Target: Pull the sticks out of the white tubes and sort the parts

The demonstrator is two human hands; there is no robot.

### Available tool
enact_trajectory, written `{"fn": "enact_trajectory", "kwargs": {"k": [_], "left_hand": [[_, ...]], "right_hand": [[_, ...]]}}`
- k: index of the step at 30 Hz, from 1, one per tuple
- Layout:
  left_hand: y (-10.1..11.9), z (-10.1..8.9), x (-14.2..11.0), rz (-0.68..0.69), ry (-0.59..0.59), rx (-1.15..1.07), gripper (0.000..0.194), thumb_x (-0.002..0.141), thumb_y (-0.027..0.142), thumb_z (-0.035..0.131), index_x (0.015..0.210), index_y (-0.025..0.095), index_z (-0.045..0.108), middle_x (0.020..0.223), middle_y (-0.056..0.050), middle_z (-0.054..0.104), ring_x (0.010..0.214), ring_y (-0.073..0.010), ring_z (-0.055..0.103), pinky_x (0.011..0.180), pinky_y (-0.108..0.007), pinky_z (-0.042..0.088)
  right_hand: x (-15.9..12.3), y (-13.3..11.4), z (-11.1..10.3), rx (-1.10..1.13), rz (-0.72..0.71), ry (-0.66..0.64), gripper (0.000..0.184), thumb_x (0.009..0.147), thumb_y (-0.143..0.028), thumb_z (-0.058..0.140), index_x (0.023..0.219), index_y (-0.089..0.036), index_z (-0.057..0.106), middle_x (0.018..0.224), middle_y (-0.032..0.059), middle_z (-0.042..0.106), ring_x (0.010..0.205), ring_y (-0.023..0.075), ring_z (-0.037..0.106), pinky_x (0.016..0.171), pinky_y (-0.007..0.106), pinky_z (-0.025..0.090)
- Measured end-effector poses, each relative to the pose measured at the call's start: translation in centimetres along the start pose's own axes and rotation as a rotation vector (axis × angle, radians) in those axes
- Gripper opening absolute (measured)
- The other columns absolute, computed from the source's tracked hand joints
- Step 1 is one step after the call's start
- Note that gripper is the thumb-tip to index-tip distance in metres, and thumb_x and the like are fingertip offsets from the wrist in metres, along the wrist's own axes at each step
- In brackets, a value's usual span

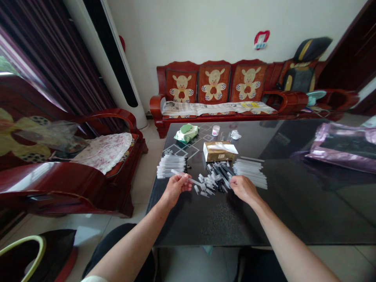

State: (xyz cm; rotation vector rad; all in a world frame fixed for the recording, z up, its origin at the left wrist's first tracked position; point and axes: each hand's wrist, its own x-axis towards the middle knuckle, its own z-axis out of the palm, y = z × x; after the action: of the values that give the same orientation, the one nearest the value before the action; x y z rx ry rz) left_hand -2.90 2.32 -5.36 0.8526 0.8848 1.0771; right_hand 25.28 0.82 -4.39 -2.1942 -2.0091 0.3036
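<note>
My left hand (175, 188) pinches a translucent pen barrel (194, 181) with a whitish cap at its far left end; the barrel slants down to the right. Beside that hand lies a row of capped pens (170, 166). My right hand (243, 188) has its fingers closed at the right edge of a bundle of thin black sticks, like pen refills (221, 170); whatever is between the fingertips is hidden. A loose heap of small translucent caps (210, 181) and black pieces lies between my hands. Clear empty barrels (251, 172) are lined up just beyond my right hand.
A tissue box (219, 152) stands behind the heap. Farther back are a green wipes pack (187, 133), a small jar (216, 130) and a crumpled tissue (235, 134). A purple plastic package (343, 147) lies on the dark table (282, 219) at right. Wooden sofas stand around it.
</note>
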Motion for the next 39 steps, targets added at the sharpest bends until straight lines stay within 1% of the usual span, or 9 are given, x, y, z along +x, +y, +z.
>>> {"fn": "enact_trajectory", "kwargs": {"k": [7,15,21,25,27,29,33,36,39], "left_hand": [[-0.3,0.0,0.0,-0.003,-0.028,0.017,0.035,0.072,0.041,0.07,0.085,0.009,0.066,0.067,-0.006,0.065,0.056,-0.0102,0.06,0.055,-0.022,0.052],[-0.2,0.2,-0.2,-0.018,-0.016,0.038,0.035,0.071,0.041,0.071,0.084,0.009,0.066,0.068,-0.006,0.066,0.056,-0.0104,0.059,0.055,-0.022,0.051],[-0.2,0.0,-0.2,-0.014,-0.027,0.035,0.035,0.071,0.042,0.071,0.084,0.01,0.066,0.067,-0.006,0.065,0.056,-0.0104,0.059,0.056,-0.022,0.051],[-0.2,0.2,-0.2,-0.015,-0.036,0.043,0.035,0.072,0.042,0.07,0.084,0.01,0.066,0.068,-0.006,0.065,0.057,-0.0105,0.06,0.057,-0.023,0.051],[-0.2,0.4,-0.3,-0.008,-0.062,0.048,0.036,0.073,0.043,0.069,0.084,0.01,0.066,0.068,-0.006,0.066,0.057,-0.0109,0.06,0.058,-0.023,0.051],[-0.3,0.7,-0.5,-0.001,-0.105,0.054,0.036,0.073,0.044,0.069,0.085,0.01,0.066,0.07,-0.006,0.066,0.058,-0.0116,0.06,0.058,-0.024,0.051],[-0.6,1.7,-1.2,-0.007,-0.193,0.079,0.036,0.074,0.044,0.068,0.087,0.01,0.065,0.07,-0.007,0.066,0.057,-0.0118,0.06,0.058,-0.025,0.051],[-0.6,2.1,-1.4,-0.011,-0.237,0.107,0.035,0.074,0.042,0.069,0.088,0.01,0.065,0.069,-0.006,0.065,0.056,-0.0118,0.06,0.057,-0.024,0.05],[0.3,1.7,-1.2,0.045,-0.186,0.113,0.037,0.073,0.039,0.07,0.098,0.013,0.064,0.069,-0.004,0.064,0.057,-0.0113,0.06,0.057,-0.024,0.05]], "right_hand": [[-0.4,-0.7,-0.2,-0.004,-0.008,0.02,0.022,0.078,-0.019,0.049,0.07,-0.021,0.069,0.073,0.0053,0.069,0.071,0.0165,0.061,0.055,0.023,0.031],[0.0,-1.1,0.5,-0.042,0.026,0.069,0.023,0.082,-0.036,0.051,0.09,-0.022,0.068,0.082,0.0072,0.07,0.076,0.02,0.064,0.056,0.024,0.033],[0.6,-0.7,1.3,-0.099,0.043,0.059,0.022,0.083,-0.034,0.049,0.081,-0.021,0.067,0.081,0.0085,0.07,0.076,0.02,0.064,0.056,0.025,0.034],[0.3,-1.0,0.7,-0.022,0.023,0.101,0.019,0.082,-0.03,0.05,0.079,-0.02,0.067,0.077,0.0079,0.069,0.075,0.0191,0.064,0.056,0.024,0.036],[-0.1,-1.6,0.3,0.147,-0.046,0.115,0.024,0.084,-0.033,0.048,0.076,-0.019,0.065,0.071,0.0063,0.068,0.067,0.0166,0.063,0.056,0.023,0.038],[-0.9,-2.8,0.2,0.427,-0.135,0.005,0.034,0.086,-0.041,0.043,0.074,-0.017,0.063,0.063,0.0038,0.065,0.053,0.0126,0.059,0.05,0.021,0.039],[-2.5,-5.6,0.9,0.926,-0.209,-0.396,0.046,0.084,-0.055,0.042,0.081,-0.013,0.06,0.063,0.0029,0.065,0.042,0.0096,0.056,0.036,0.018,0.035],[-3.2,-6.8,1.4,1.047,-0.234,-0.541,0.042,0.079,-0.054,0.051,0.077,-0.012,0.059,0.063,0.0031,0.065,0.044,0.01,0.058,0.036,0.018,0.039],[-3.3,-6.6,1.4,1.084,-0.205,-0.577,0.037,0.077,-0.049,0.056,0.079,-0.012,0.06,0.059,0.0013,0.064,0.042,0.0093,0.056,0.036,0.018,0.04]]}}
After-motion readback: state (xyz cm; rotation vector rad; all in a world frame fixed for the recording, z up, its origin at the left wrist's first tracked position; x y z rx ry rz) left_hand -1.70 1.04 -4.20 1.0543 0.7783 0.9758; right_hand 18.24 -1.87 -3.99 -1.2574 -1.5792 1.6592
